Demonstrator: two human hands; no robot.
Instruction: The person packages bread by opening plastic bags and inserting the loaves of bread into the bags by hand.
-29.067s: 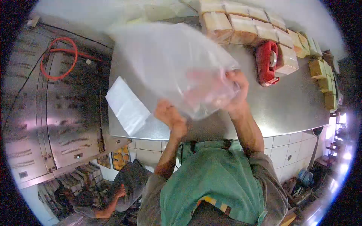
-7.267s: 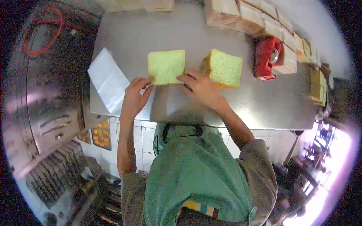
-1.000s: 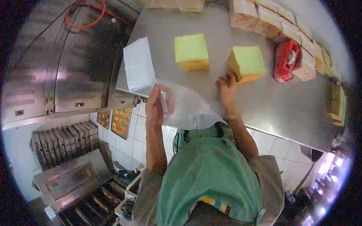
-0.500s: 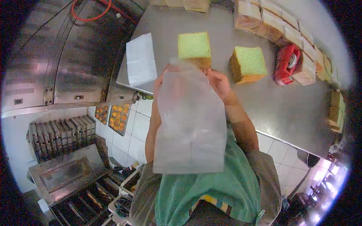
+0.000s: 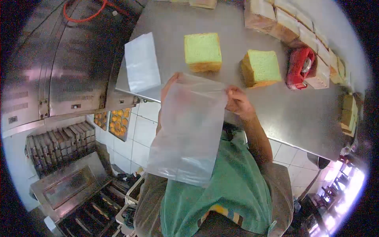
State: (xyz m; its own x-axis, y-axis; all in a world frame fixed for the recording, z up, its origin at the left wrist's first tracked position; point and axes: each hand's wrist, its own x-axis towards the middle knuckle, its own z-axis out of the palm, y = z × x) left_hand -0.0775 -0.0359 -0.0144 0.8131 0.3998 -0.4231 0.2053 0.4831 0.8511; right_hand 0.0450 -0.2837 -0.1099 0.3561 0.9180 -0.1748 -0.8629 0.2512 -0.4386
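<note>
Head view: left hand [image 5: 172, 81] and right hand [image 5: 239, 103] hold a plain bag [image 5: 188, 132].

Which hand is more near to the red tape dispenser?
Right. The dispenser lies beyond the right hand, to its right; the left hand is farther left, at the plastic bag's other side.

No text, label, brand, number or sign could be read.
</note>
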